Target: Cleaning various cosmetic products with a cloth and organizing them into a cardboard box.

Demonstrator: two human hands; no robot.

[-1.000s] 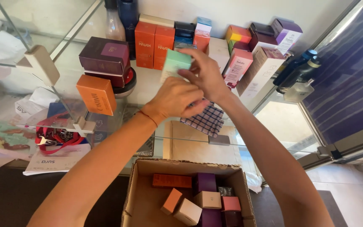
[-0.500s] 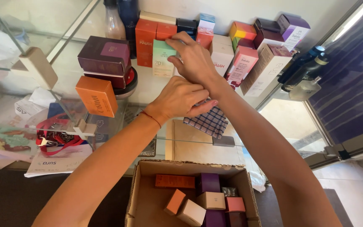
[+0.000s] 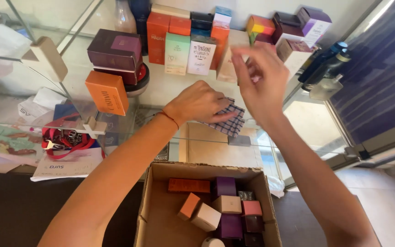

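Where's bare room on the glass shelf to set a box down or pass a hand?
Free: the strip of glass shelf between the orange box and the left hand, which rests on the checked cloth. Crowded: the back row of boxes, with the blurred right hand in front of it. The cardboard carton has bare floor on its left side.
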